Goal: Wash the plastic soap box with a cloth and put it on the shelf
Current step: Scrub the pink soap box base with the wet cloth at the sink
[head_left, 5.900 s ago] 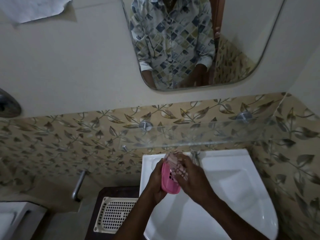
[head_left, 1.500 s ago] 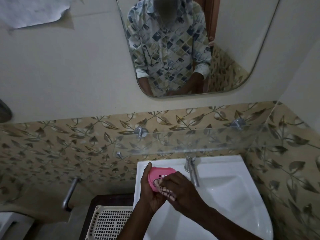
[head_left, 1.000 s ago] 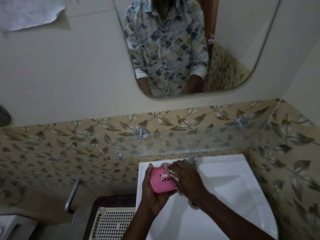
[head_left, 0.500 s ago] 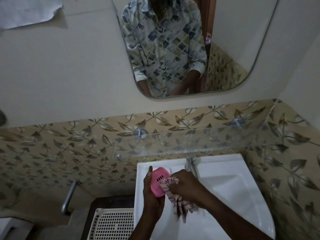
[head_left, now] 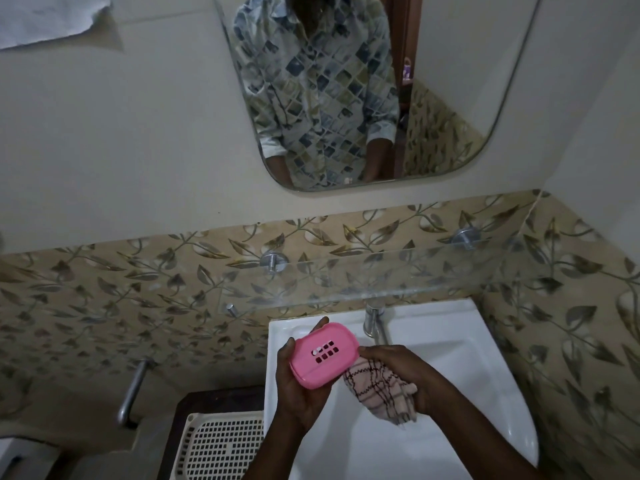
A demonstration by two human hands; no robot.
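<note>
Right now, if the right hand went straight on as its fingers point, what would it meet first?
The pink soap box, held in the left hand. The right hand, gripping the checked cloth, points at its end; contact unclear.

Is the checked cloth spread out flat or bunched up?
Bunched up: the right hand grips the pale checked cloth crumpled beside the pink plastic soap box, one end hanging down.

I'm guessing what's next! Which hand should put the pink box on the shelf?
Probably the left hand: it grips the soap box below the glass shelf; the right hand holds the cloth.
</note>
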